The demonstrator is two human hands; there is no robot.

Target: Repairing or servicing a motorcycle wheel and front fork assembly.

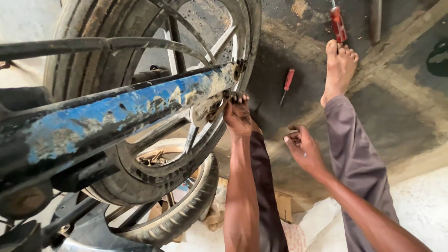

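Observation:
A motorcycle rear wheel [140, 28] with a worn tyre and spoked alloy rim fills the upper left. A scuffed blue swingarm [126, 109] runs across it to the axle end [212, 109]. My left hand [238, 116] reaches up to that axle end, its fingertips closed on the dark nut [233, 97] there. My right hand [303, 149] hovers apart to the right above the oily floor. Its fingers are curled and its thumb is against the forefinger. I cannot tell whether anything small is pinched in it.
A second loose tyre on its rim [186, 210] lies below the wheel with small metal parts [151, 158] inside. Two red-handled screwdrivers [288, 81] [338, 23] lie on the dark stained floor. A bare foot [339, 65] and grey trouser leg [357, 163] stretch out to the right.

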